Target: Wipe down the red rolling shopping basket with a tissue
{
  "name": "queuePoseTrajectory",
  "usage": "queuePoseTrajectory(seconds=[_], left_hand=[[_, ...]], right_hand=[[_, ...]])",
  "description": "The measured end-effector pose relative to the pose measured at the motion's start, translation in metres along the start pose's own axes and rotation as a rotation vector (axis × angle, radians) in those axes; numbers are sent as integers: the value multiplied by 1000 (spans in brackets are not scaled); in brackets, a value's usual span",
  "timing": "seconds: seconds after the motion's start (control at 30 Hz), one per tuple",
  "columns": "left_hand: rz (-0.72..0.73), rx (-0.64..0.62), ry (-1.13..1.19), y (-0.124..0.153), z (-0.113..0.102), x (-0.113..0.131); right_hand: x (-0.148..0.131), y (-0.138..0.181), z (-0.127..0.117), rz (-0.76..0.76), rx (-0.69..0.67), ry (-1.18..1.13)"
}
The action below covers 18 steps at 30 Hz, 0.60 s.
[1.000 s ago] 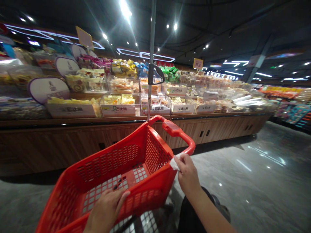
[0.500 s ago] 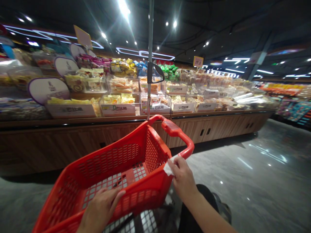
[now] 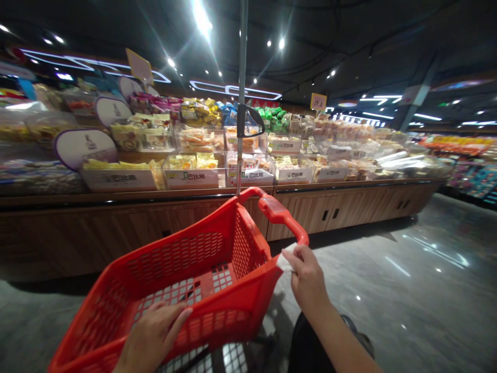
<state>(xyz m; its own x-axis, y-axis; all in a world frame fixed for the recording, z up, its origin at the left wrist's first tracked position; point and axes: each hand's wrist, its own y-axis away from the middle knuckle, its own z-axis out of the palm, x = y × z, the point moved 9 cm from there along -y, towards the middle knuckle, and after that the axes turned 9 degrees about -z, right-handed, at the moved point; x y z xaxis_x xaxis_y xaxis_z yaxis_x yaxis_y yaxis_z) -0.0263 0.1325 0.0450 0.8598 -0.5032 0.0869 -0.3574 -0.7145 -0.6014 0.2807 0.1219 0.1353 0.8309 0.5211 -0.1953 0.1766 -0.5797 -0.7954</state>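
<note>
A red plastic shopping cart stands before me with nothing inside its basket. My left hand is closed over its near side rim, fingers reaching to the inner side and thumb lying along the top. A white wipe, thin like tissue, is pinched between the thumb and fingers of my right hand. That hand presses the wipe against the cart at the near end of the red push handle.
A metal pole with a dark hook rises by the cart's far corner. Behind runs a wooden display counter with bins of packaged food and several signs. Grey glossy floor lies to the right.
My right hand has slid the wipe slightly to the right along the cart near the handle. My left hand has moved a little left on the rim.
</note>
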Motion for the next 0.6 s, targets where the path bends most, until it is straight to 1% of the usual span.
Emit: queuePoseTrajectory(seconds=[0.07, 0.13, 0.2, 0.27, 0.37, 0.43, 0.5, 0.6], left_hand=[[-15, 5, -28, -2, -4, -2], [-52, 43, -60, -11, -10, 2], [-87, 98, -81, -27, -16, 18], [-98, 110, -57, -49, -16, 45], [-124, 95, 3, -86, -4, 91], [-123, 92, 8, -102, 6, 115], [-139, 101, 4, -108, 15, 126], [-164, 122, 7, -106, 21, 125]], right_hand=[[8, -2, -6, 21, 27, 15], [8, -2, -5, 9, 23, 5], [3, -2, -1, -9, 17, -9], [-4, -1, 4, -20, 16, -19], [-14, 0, 11, -40, 3, -32], [-20, 0, 15, -58, -21, -35], [-23, 0, 17, -71, -41, -39], [-21, -1, 11, -74, -38, -68]])
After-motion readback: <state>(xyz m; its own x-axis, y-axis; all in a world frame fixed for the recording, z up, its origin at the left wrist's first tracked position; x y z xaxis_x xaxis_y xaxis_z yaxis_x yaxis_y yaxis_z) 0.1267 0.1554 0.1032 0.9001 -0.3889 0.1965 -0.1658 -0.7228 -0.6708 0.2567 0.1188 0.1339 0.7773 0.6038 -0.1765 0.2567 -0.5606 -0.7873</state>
